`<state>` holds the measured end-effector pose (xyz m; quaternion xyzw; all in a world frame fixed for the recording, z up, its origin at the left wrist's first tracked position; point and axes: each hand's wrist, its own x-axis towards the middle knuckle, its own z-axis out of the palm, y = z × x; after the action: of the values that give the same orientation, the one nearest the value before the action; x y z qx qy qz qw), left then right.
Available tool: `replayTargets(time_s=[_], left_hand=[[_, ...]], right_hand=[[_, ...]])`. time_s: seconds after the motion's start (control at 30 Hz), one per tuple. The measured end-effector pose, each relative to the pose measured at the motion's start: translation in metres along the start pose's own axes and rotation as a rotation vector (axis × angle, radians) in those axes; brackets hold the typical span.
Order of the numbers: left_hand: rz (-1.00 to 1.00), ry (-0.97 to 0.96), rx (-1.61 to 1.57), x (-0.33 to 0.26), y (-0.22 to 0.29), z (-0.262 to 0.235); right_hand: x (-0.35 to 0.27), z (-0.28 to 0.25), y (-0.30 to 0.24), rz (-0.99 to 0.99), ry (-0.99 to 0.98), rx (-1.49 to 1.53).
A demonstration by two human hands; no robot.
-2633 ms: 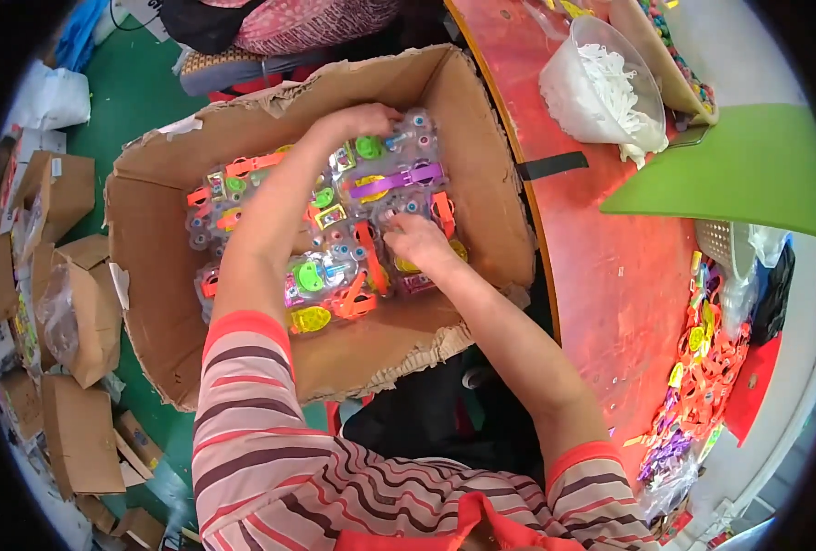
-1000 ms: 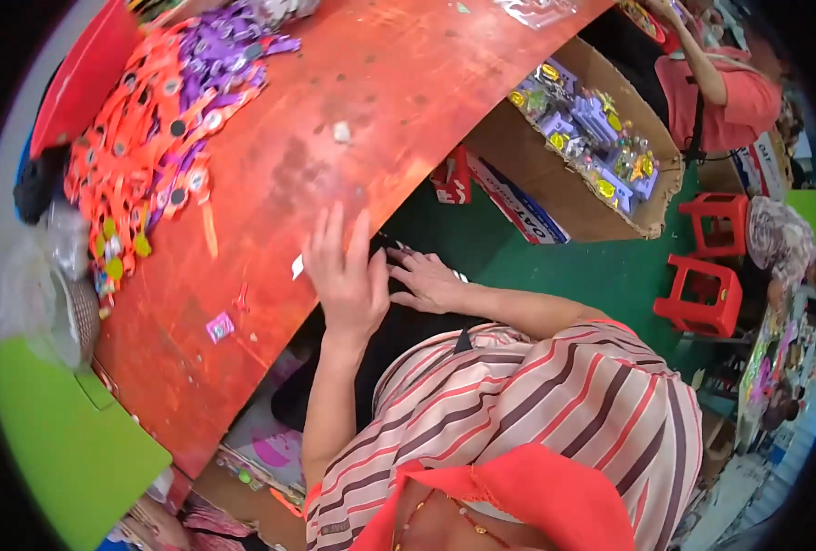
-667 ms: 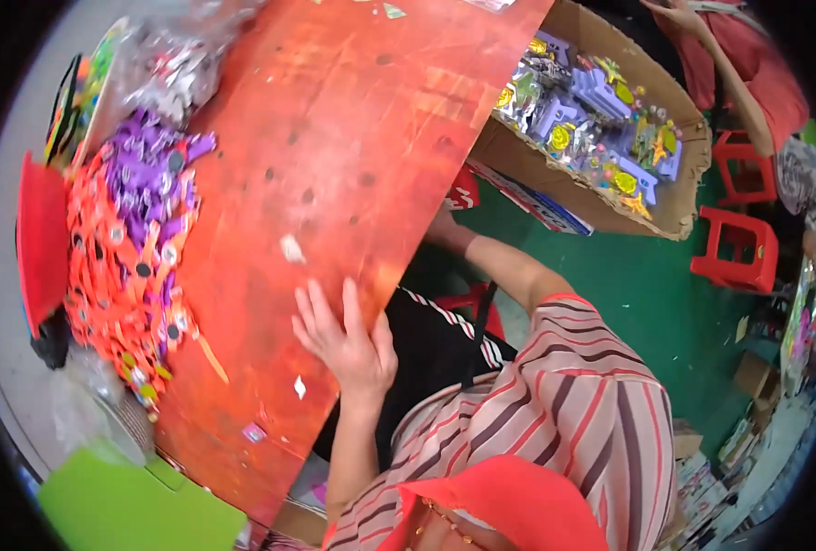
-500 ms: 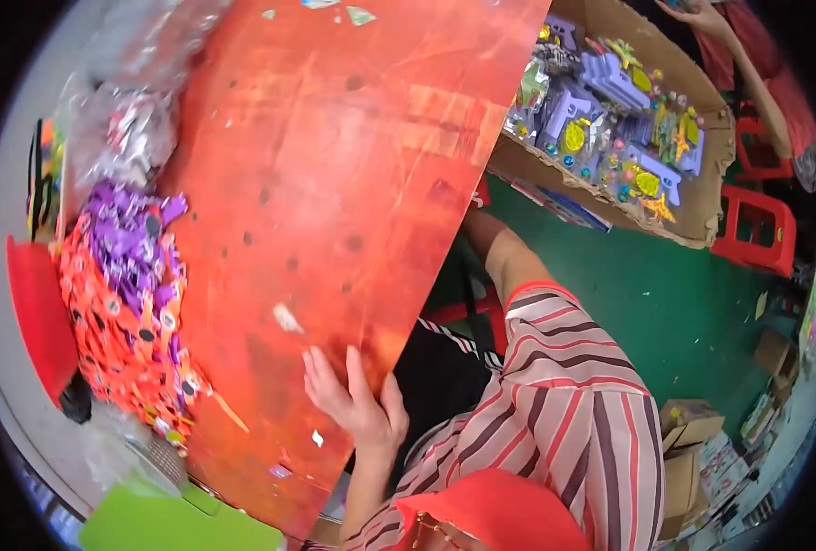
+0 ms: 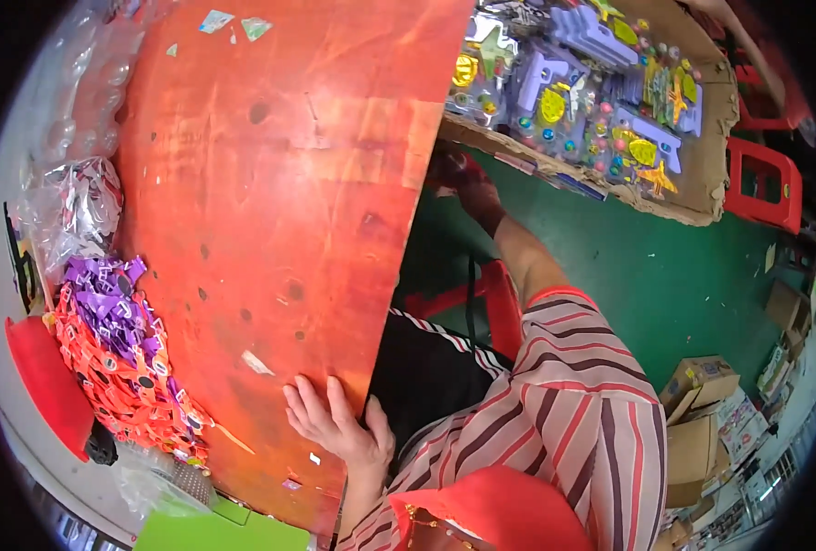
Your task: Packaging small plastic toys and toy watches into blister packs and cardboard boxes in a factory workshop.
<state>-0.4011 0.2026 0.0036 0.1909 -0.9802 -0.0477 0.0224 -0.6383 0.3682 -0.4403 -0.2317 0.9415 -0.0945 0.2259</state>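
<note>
Red-orange tabletop (image 5: 270,184) carries the left hand (image 5: 335,424) — flat, fingers spread, at its near edge. The right hand (image 5: 468,184) reaches down beside the cardboard box (image 5: 702,174) of packaged toys (image 5: 592,92) — its grip cannot be made out. Purple and orange cards (image 5: 119,358) lie piled well left.

Red worktable (image 5: 270,184), toy-part pile (image 5: 114,358), paper scraps (image 5: 234,23)

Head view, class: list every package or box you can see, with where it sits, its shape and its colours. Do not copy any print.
Big carton: top right on the green floor, open brown cardboard.
Blister packs: inside the carton, flat clear packs with purple, yellow and orange toys.
Small boxes: lower right on the floor, brown cardboard.
Clear bags: left table edge, crinkled plastic.
Loose toy pieces: table's left, orange and purple heap.
</note>
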Motion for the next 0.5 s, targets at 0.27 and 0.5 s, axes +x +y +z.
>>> replayTargets(time_s=[0.27,0.5], left_hand=[[0.018,0.041,0.003,0.005,0.006,0.003],[0.009,0.036,0.02,0.002,0.007,0.004]], right_hand=[[-0.042,0.009,0.032,0.015,0.04,-0.011],[-0.049,-0.032,0.006,0.144,0.001,-0.044]])
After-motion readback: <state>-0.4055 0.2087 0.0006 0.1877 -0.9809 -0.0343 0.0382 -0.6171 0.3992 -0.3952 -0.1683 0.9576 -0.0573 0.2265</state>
